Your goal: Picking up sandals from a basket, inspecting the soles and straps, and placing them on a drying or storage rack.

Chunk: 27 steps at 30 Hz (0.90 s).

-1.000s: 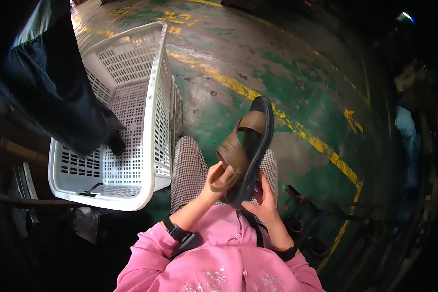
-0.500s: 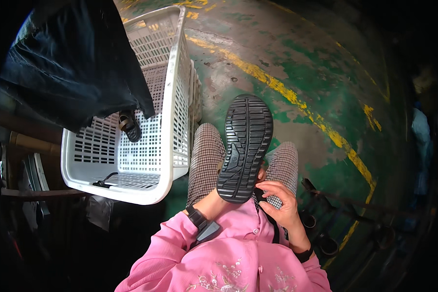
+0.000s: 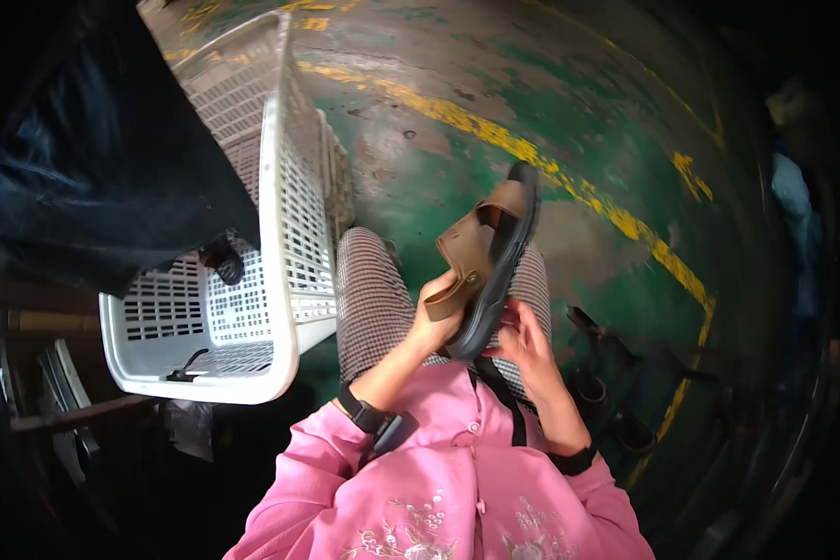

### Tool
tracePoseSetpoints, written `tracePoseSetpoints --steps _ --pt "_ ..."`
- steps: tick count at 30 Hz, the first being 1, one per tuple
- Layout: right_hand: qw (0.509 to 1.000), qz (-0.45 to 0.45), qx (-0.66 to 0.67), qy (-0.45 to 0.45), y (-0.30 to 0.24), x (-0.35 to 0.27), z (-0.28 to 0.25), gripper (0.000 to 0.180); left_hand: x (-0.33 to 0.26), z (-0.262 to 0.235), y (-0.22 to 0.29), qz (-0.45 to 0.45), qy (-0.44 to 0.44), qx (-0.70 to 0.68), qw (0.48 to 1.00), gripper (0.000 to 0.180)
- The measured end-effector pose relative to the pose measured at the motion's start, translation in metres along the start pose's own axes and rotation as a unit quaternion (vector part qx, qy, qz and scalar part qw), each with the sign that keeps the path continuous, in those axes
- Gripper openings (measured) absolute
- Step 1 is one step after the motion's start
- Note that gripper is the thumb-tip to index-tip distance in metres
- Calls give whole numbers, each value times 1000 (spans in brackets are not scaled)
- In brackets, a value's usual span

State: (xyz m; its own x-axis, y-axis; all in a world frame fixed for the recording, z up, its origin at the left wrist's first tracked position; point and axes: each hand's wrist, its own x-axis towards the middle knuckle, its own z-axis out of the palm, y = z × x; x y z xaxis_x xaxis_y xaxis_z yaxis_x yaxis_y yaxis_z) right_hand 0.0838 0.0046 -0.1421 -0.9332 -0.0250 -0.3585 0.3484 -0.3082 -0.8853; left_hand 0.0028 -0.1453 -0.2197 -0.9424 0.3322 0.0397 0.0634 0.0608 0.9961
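Just right of the frame's centre, 1 brown sandal (image 3: 469, 250) tilts, the left hand (image 3: 431, 329) gripping its heel strap (image 3: 450, 301). The right hand (image 3: 529, 353) bends its fingers beside the sole (image 3: 500, 291), grip unclear. Probably light, straps pliable; hold the firmer heel.

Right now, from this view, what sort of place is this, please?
Probably a workshop or factory: the worn green floor with its yellow line, a large white slotted crate, and a brown sandal in the left hand suggest it.

Looks like a factory workshop, from the scuffed green floor (image 3: 415, 210), painted yellow line (image 3: 621, 219) and slotted white crate (image 3: 275, 233) at left.
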Motion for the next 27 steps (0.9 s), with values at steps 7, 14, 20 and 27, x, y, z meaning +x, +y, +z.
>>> tracePoseSetpoints --steps 7,14,20,27 --pt "970 73 218 81 17 -3 -41 47 45 41 43 57 -76 245 965 27" --pt "903 83 385 170 42 -19 -104 32 66 104 42 20 -195 245 950 33" --pt "796 102 525 285 133 -28 -204 30 61 107 25 -52 -286 170 942 28" --pt "678 140 552 465 266 -28 -335 38 54 64 29 -259 -257 148 919 27"
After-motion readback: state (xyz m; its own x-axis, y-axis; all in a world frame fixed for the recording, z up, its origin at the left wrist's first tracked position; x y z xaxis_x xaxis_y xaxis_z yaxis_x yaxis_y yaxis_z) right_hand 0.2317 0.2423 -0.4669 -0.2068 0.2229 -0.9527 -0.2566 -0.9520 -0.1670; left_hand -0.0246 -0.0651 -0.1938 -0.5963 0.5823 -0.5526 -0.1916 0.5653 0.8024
